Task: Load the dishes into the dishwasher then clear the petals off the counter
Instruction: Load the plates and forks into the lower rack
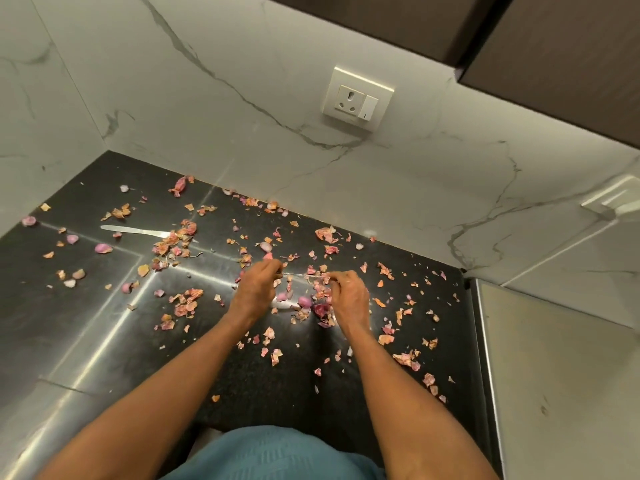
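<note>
Left hand [258,285] over the middle of the counter [86,341], fingers curled, pinching one end of a thin pale strand [298,274]. Right hand [349,296] just beside it, fingers curled, pinching the other end together with a small clump of petals [320,277]. Strand runs taut between the two hands. Pink and orange petals [173,242] scattered over the whole black counter, too many to count; thicker clusters toward the back edge and left of the left hand, one dark pink heap directly under the right hand. One knife [138,230] flat near the back left, blade partly under petals. One wall socket [356,97] above the back edge. Containers: cannot see any.
</note>
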Demonstrator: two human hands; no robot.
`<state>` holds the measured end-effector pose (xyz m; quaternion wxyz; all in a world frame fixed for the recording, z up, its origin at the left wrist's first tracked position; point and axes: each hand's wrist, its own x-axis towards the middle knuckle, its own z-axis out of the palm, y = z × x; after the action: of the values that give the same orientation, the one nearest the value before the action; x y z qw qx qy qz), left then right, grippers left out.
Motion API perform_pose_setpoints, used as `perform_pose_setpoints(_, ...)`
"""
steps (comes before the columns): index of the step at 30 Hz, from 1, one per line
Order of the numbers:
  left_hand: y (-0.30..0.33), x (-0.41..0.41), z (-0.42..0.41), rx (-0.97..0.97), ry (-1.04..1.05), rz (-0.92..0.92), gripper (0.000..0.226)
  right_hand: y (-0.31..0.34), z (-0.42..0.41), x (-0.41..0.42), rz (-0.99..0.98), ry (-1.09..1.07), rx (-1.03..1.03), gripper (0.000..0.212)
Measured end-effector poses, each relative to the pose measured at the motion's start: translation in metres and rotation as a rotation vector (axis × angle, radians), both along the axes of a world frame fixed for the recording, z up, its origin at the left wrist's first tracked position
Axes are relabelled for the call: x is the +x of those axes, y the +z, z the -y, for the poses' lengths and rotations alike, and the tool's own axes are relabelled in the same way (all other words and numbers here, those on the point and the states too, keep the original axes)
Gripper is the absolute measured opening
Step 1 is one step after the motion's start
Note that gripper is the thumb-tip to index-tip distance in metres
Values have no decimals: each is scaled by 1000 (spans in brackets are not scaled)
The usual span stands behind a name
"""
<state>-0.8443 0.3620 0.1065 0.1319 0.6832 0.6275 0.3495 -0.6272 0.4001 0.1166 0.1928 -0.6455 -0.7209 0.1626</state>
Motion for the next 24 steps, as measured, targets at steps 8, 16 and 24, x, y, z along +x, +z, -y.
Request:
perform_pose_setpoints(8,21,1,9,-28,15,-142,37,19,6,0,113,34,-44,50)
perform_pose_setpoints(16,49,9,17,-5,19,-164,30,32,15,-24,218,174,-114,71)
perform_pose_setpoints(24,58,6,14,12,-13,-164,30,37,19,-32,39,210,-181,54)
